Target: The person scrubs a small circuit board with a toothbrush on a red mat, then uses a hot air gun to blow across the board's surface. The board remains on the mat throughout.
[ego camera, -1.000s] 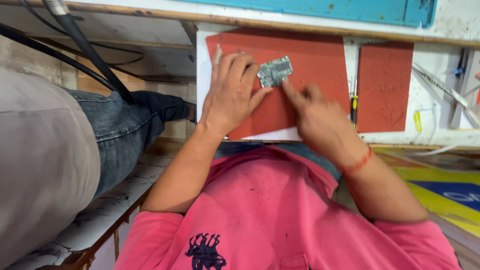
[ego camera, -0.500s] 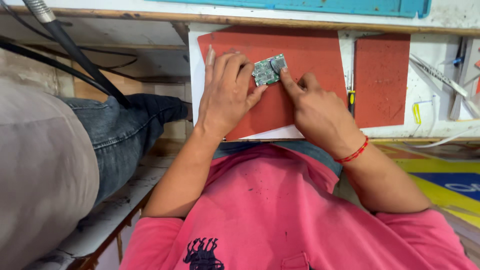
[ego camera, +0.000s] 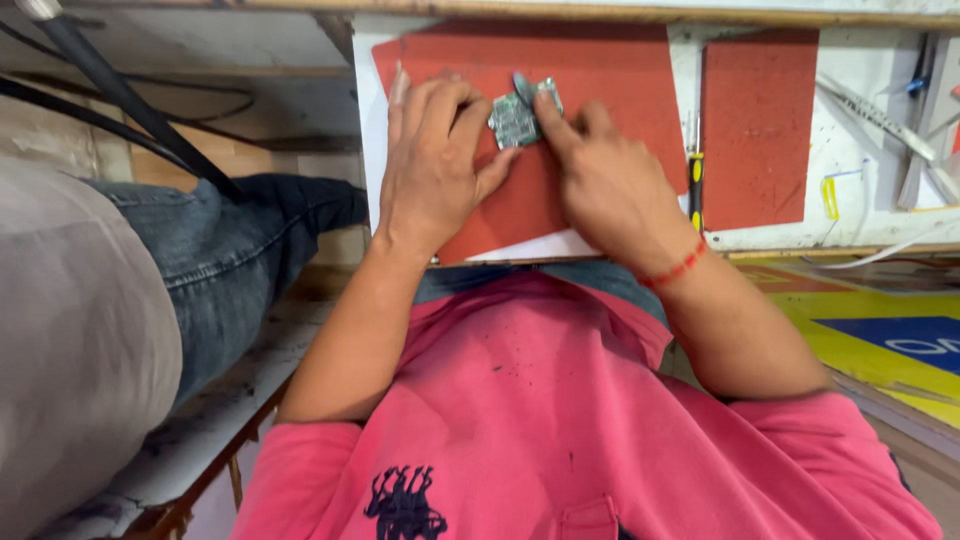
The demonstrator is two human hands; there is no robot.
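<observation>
Both hands are working a small green circuit board [ego camera: 516, 120] on the big red rubber mat [ego camera: 600, 75]. Left hand [ego camera: 432, 165] lies mostly flat, fingers spread, thumb against the board's edge. Right hand [ego camera: 605, 180] is curled, fingertips pinching the board's right side.

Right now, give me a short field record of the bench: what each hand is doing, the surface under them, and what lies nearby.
left hand: flat on the mat, thumb against the small green circuit board
right hand: fingers pressing the board's right edge
surface: red rubber mat on a white bench top
nearby: second red mat to the right; yellow-and-black screwdriver between the mats
wrist: red thread bracelet on the right
left side: another person's jeans-clad leg
</observation>
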